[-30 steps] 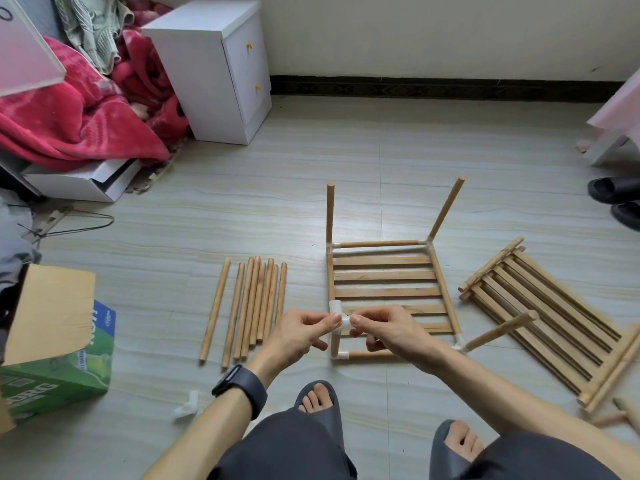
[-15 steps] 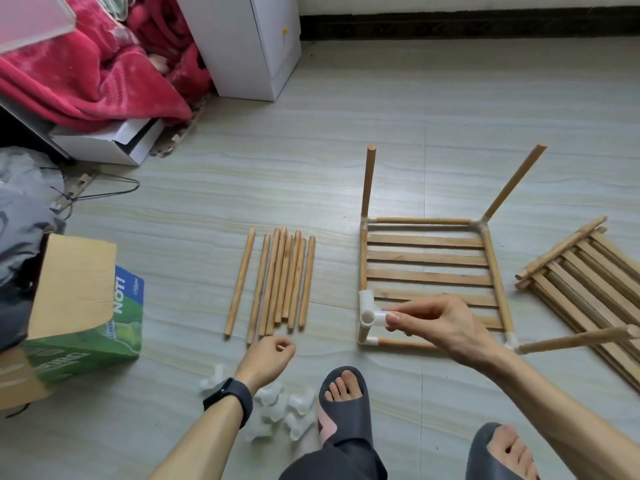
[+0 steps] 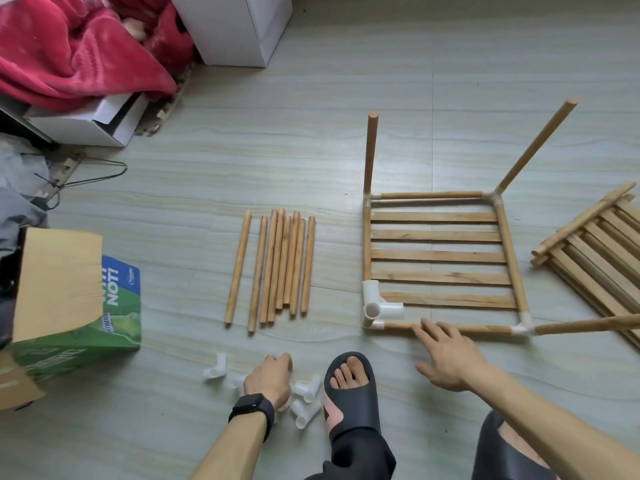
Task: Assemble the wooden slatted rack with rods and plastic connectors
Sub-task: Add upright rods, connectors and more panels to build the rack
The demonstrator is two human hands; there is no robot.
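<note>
four legs (image 3: 371, 150) rise from the rack (image 3: 440, 258), which lies flat on the floor (image 3: 346, 133). only the near-left one, seen almost end-on, wears a white top connector (image 3: 375, 304), sockets open. the other three tops are bare wood.

right hand (image 3: 446, 358) is spread wide, fingers straight, holding nothing. its fingertips are at the front rod (image 3: 464, 329), touching or just shy, hard to call. left hand (image 3: 268, 379) is down on the loose connectors (image 3: 304, 393) beside the slipper (image 3: 349, 393), fingers curled under. whether it has one pinched i cannot tell, the hand hides it. eight or so spare rods (image 3: 277, 265) lie in a row left of the rack, and a second slatted panel (image 3: 595, 258) sits off to the right.

my read: a connector for the next bare leg is being fetched.

now the risks. pushing a cap onto a leg top with the frame unbraced could lever that leg sideways and pop its lower joint, so the free hand wants to pin the front rod. a cap turned the wrong way leaves its side sockets facing out, and the upper rods won't meet. the near-right leg juts low over the panel, where a passing forearm could knock it loose. and a blind grab from that pile may bring up the wrong shape.
</note>
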